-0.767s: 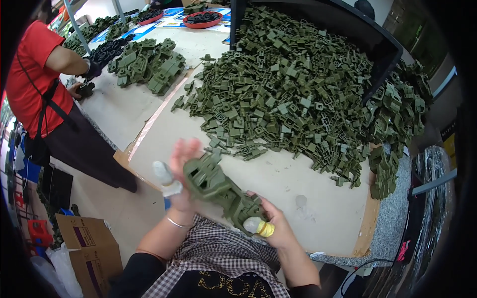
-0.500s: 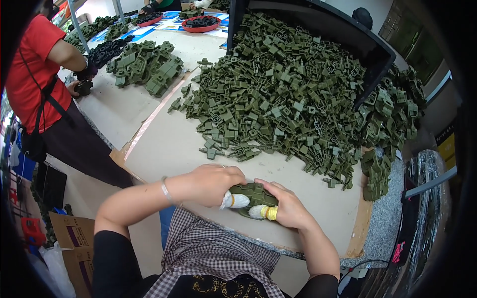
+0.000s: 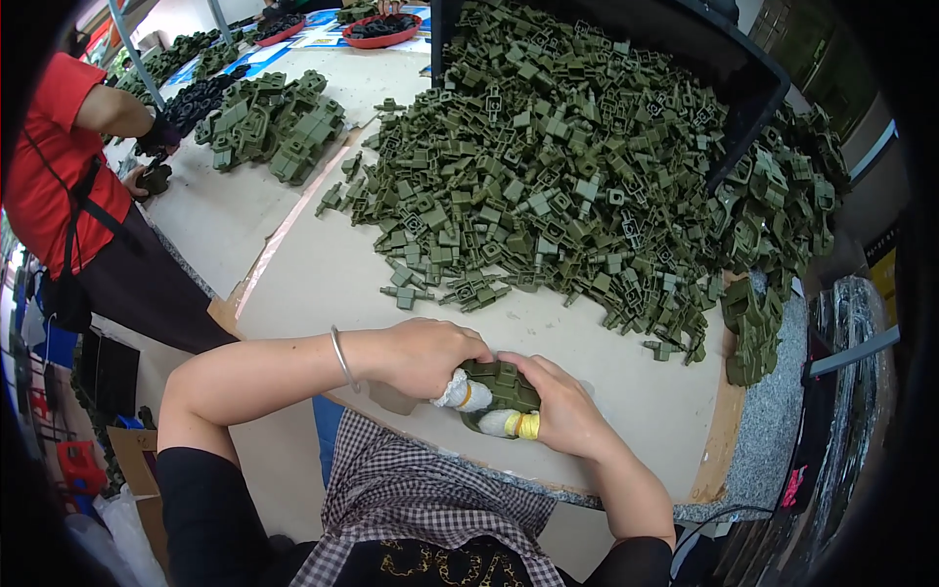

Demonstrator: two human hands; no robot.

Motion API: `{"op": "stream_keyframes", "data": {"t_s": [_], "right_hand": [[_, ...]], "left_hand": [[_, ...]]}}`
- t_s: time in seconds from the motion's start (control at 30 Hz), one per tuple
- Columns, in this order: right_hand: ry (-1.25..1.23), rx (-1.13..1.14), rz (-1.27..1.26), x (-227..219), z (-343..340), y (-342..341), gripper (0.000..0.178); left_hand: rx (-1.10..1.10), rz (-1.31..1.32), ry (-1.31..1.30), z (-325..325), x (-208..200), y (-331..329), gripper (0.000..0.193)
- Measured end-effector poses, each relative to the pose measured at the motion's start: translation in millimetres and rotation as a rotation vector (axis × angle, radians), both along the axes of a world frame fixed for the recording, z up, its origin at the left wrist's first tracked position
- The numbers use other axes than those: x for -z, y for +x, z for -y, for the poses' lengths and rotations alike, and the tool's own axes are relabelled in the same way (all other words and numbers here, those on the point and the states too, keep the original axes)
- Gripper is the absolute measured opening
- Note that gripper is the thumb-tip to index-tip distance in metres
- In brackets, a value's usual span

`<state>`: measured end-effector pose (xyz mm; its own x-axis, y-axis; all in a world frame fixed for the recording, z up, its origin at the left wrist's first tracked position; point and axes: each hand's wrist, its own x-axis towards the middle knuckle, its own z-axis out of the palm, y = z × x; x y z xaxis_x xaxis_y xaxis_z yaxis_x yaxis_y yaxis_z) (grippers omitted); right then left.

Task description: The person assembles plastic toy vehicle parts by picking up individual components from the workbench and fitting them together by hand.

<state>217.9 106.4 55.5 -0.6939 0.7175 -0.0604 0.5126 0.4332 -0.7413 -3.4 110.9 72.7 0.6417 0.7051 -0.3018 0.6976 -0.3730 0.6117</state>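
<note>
Head view: left hand (image 3: 425, 357) and right hand (image 3: 562, 411) clasp green part (image 3: 499, 382).

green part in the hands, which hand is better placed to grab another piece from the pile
Probably the right hand: the pile spreads ahead and to the right. The left hand sits farther off. Both now grip the green part.

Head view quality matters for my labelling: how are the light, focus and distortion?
Head view: even, soft light, no harsh glare; the table edge bows and a black fisheye rim fills the corners; the left hand, right hand and olive part look sharp, as does the pile of olive parts.
</note>
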Motion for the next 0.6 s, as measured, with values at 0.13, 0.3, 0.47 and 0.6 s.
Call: {"op": "stream_keyframes", "data": {"t_s": [0.13, 0.3, 0.47, 0.6], "right_hand": [[-0.072, -0.017, -0.058, 5.6, -7.6, 0.0, 0.055], [-0.011, -0.057, -0.121, 15.1, -11.3, -0.5, 0.050], [-0.096, -0.040, -0.115, 21.7, -18.3, 3.1, 0.053], [-0.039, -0.029, -0.095, 8.9, -16.1, 7.1, 0.055]], "left_hand": [[-0.015, -0.010, -0.058, -5.4, -3.5, 1.0, 0.043], [0.028, 0.087, -0.053, -14.3, 11.7, -5.9, 0.039], [-0.100, 0.276, 0.029, -13.8, 11.0, -24.8, 0.041], [-0.313, 0.593, -0.116, 21.4, 21.3, -74.4, 0.053]]}}
